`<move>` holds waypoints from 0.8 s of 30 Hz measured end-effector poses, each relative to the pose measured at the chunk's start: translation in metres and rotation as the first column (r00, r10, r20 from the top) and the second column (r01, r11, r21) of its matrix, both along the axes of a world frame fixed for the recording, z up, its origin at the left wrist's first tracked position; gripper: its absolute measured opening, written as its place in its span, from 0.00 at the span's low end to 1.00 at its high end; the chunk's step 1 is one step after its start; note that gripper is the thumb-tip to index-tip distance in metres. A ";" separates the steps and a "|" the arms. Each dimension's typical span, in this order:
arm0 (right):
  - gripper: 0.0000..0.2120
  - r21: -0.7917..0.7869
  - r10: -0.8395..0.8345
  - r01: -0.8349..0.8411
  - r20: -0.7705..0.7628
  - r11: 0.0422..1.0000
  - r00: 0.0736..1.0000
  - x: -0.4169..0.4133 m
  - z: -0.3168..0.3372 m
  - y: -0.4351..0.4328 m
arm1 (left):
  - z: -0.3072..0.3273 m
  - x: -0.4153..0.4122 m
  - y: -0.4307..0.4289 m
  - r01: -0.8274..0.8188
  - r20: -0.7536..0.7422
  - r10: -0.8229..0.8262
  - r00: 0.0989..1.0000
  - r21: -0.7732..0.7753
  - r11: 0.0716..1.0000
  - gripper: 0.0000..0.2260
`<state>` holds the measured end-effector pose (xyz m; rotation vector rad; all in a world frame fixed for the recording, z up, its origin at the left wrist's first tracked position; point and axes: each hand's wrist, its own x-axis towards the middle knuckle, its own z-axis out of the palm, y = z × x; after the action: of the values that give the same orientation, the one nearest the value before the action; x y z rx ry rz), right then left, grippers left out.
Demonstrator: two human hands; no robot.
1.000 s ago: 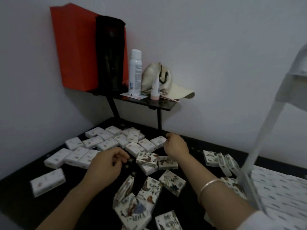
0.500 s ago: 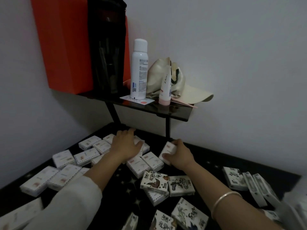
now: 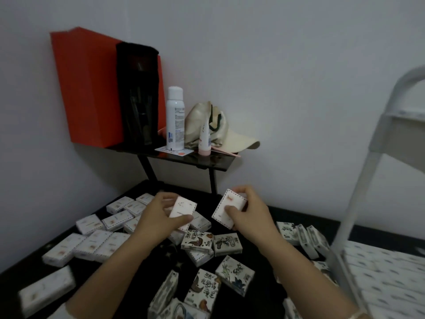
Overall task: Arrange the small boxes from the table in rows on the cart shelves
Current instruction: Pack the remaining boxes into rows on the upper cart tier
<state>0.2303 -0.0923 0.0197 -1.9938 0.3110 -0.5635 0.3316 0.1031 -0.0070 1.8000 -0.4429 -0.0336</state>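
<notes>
Several small white boxes [image 3: 99,244] lie scattered on the black table [image 3: 25,272]. My left hand [image 3: 158,217] grips one white box [image 3: 182,207], lifted and tilted above the pile. Beside it, my right hand [image 3: 249,212] holds a second white box [image 3: 226,204] with a dotted border, also raised off the table. Boxes with dark ink drawings [image 3: 227,242] lie nearer me. At the right stands the white cart [image 3: 358,199], and its shelf [image 3: 386,277] carries rows of boxes.
A small black shelf [image 3: 220,164] stands at the back of the table, bearing a red bag [image 3: 87,88], a black holder [image 3: 138,95], a white spray can [image 3: 175,118], a small tube [image 3: 204,140] and a beige cap [image 3: 230,132]. Walls close in behind and left.
Both hands reached to the boxes at the back, each took one white box, and now hold them lifted above the table. The view has pulled back, showing the cart again.
</notes>
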 end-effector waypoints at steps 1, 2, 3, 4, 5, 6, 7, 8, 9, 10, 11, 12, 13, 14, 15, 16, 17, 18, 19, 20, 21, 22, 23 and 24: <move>0.15 -0.005 0.019 -0.019 0.025 1.000 0.999 -0.018 0.009 0.005 | 0.010 -0.018 0.006 0.039 -0.030 -0.040 0.999 -0.052 0.998 0.22; 0.15 -0.013 0.038 -0.037 0.048 0.999 0.998 -0.038 0.019 0.008 | 0.021 -0.036 0.010 0.084 -0.038 -0.087 0.995 -0.088 0.993 0.21; 0.14 -0.022 0.061 -0.059 0.073 0.998 0.995 -0.058 0.029 0.012 | 0.033 -0.055 0.013 0.126 -0.041 -0.132 0.990 -0.123 0.984 0.19; 0.15 -0.027 0.086 -0.083 0.104 0.996 0.991 -0.080 0.040 0.014 | 0.045 -0.074 0.014 0.158 -0.047 -0.167 0.985 -0.161 0.974 0.18; 0.15 -0.027 0.110 -0.108 0.143 0.994 0.984 -0.102 0.050 0.016 | 0.057 -0.092 0.014 0.183 -0.053 -0.196 0.979 -0.186 0.965 0.16; 0.16 -0.025 0.133 -0.130 0.186 0.991 0.974 -0.124 0.061 0.017 | 0.069 -0.111 0.013 0.206 -0.054 -0.220 0.974 -0.189 0.960 0.15; 0.16 -0.032 0.150 -0.146 0.233 0.989 0.961 -0.146 0.072 0.017 | 0.081 -0.129 0.011 0.236 -0.042 -0.246 0.968 -0.171 0.957 0.15; 0.16 -0.052 0.163 -0.154 0.282 0.987 0.946 -0.167 0.084 0.017 | 0.092 -0.146 0.008 0.280 -0.021 -0.286 0.958 -0.148 0.948 0.15; 0.15 -0.082 0.172 -0.154 0.327 0.985 0.929 -0.188 0.096 0.016 | 0.104 -0.162 0.004 0.331 0.001 -0.334 0.943 -0.131 0.934 0.16; 0.14 -0.116 0.180 -0.147 0.367 0.982 0.913 -0.208 0.109 0.014 | 0.116 -0.177 -0.001 0.379 0.021 -0.379 0.925 -0.125 0.917 0.17; 0.13 -0.154 0.186 -0.134 0.402 0.979 0.897 -0.227 0.121 0.011 | 0.129 -0.193 -0.007 0.418 0.037 -0.417 0.908 -0.131 0.899 0.19; 0.11 -0.191 0.188 -0.114 0.433 0.975 0.881 -0.245 0.134 0.007 | 0.142 -0.208 -0.013 0.452 0.046 -0.450 0.892 -0.145 0.880 0.20; 0.10 -0.227 0.180 -0.079 0.466 0.971 0.867 -0.262 0.146 0.002 | 0.156 -0.222 -0.020 0.485 0.056 -0.483 0.874 -0.155 0.861 0.22; 0.10 -0.263 0.160 -0.026 0.503 0.964 0.849 -0.278 0.158 -0.005 | 0.170 -0.236 -0.027 0.519 0.075 -0.513 0.855 -0.153 0.841 0.24; 0.10 -0.297 0.134 0.040 0.543 0.954 0.829 -0.293 0.171 -0.014 | 0.183 -0.249 -0.034 0.548 0.106 -0.538 0.836 -0.136 0.825 0.26; 0.11 -0.326 0.106 0.113 0.584 0.939 0.805 -0.307 0.184 -0.024 | 0.195 -0.261 -0.042 0.572 0.143 -0.556 0.819 -0.116 0.812 0.26; 0.12 -0.349 0.077 0.188 0.621 0.918 0.780 -0.319 0.196 -0.036 | 0.208 -0.273 -0.051 0.591 0.182 -0.569 0.802 -0.107 0.799 0.26; 0.12 -0.365 0.046 0.258 0.649 0.895 0.760 -0.330 0.207 -0.050 | 0.220 -0.283 -0.060 0.603 0.223 -0.572 0.789 -0.108 0.790 0.26; 0.13 -0.375 0.012 0.321 0.667 0.870 0.745 -0.339 0.217 -0.067 | 0.230 -0.292 -0.070 0.609 0.268 -0.566 0.780 -0.111 0.786 0.25; 0.14 -0.382 -0.026 0.382 0.678 0.842 0.734 -0.348 0.226 -0.087 | 0.240 -0.300 -0.082 0.609 0.311 -0.556 0.771 -0.104 0.786 0.24; 0.15 -0.389 -0.071 0.444 0.683 0.807 0.727 -0.356 0.233 -0.108 | 0.248 -0.307 -0.095 0.608 0.339 -0.549 0.764 -0.091 0.789 0.24; 0.17 -0.402 -0.120 0.506 0.681 0.763 0.722 -0.362 0.240 -0.130 | 0.255 -0.313 -0.109 0.601 0.356 -0.541 0.762 -0.077 0.795 0.23; 0.19 -0.422 -0.173 0.562 0.669 0.712 0.722 -0.367 0.246 -0.151 | 0.262 -0.316 -0.123 0.588 0.375 -0.527 0.763 -0.064 0.806 0.22; 0.20 -0.451 -0.229 0.600 0.640 0.660 0.733 -0.371 0.251 -0.171 | 0.269 -0.318 -0.136 0.568 0.402 -0.505 0.764 -0.048 0.821 0.20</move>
<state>-0.1409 -0.2632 0.2706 -2.2817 0.2664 -1.7152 0.0136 -0.0332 0.2622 1.4553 -1.2038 -0.0536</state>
